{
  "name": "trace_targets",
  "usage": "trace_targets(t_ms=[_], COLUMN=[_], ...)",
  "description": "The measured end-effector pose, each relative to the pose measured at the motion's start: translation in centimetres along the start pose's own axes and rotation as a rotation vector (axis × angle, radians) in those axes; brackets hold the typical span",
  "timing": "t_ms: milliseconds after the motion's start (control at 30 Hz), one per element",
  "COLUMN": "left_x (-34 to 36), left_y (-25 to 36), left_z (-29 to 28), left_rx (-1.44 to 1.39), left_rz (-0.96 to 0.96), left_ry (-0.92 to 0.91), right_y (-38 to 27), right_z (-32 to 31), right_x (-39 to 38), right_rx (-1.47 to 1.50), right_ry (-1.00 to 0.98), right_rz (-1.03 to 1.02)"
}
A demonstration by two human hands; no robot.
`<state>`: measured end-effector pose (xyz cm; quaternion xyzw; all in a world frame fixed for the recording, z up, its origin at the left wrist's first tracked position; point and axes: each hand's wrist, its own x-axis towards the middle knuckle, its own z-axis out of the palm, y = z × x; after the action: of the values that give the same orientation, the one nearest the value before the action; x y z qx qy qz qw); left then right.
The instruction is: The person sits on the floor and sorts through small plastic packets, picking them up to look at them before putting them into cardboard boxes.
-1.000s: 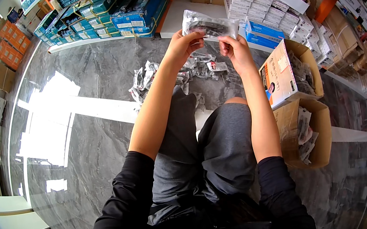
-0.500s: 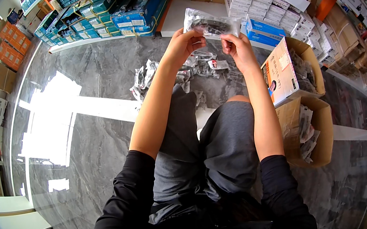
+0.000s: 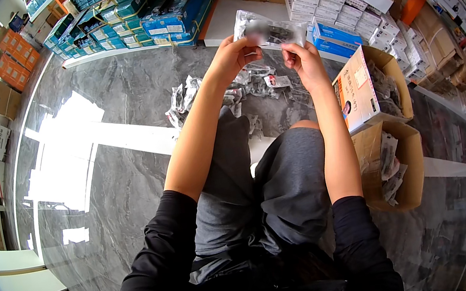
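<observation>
Stretched between my hands is a clear plastic bag (image 3: 278, 21) with a dark item inside; part of it is blurred, so I cannot tell its kind. My left hand (image 3: 236, 54) pinches the bag's lower left edge, and my right hand (image 3: 304, 59) grips its lower right corner with curled fingers. Below the bag, on the floor ahead of my knees, lies a loose pile of similar clear bags (image 3: 254, 85) with dark contents. My left forearm hides some of that pile.
Two open cardboard boxes stand right of my knees: a printed one (image 3: 356, 94) and a plain brown one (image 3: 370, 155), both holding bagged items. Stacked blue cartons (image 3: 177, 15) line the far left. Small white boxes (image 3: 339, 6) and a blue box (image 3: 334, 39) sit at the far right.
Almost nothing differs. Both hands keep the bag in nearly the same place; my right arm and right knee have shifted very slightly to the right.
</observation>
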<state>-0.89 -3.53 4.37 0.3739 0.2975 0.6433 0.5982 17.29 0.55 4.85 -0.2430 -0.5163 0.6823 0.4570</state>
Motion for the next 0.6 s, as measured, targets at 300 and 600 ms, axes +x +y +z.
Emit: trace_targets(t_ms=[300,600], left_x=[0.23,0.26], left_y=[-0.19,-0.24], left_z=[-0.3,-0.08], left_rx=[-0.004,-0.016], left_rz=[0.002,0.007], left_ry=[-0.013,-0.031], right_y=[0.01,0.18], right_z=[-0.09,-0.29], right_x=[0.03,0.0], right_rx=[-0.014,-0.012], right_ry=[-0.009,-0.01], right_rz=[0.0,-0.002])
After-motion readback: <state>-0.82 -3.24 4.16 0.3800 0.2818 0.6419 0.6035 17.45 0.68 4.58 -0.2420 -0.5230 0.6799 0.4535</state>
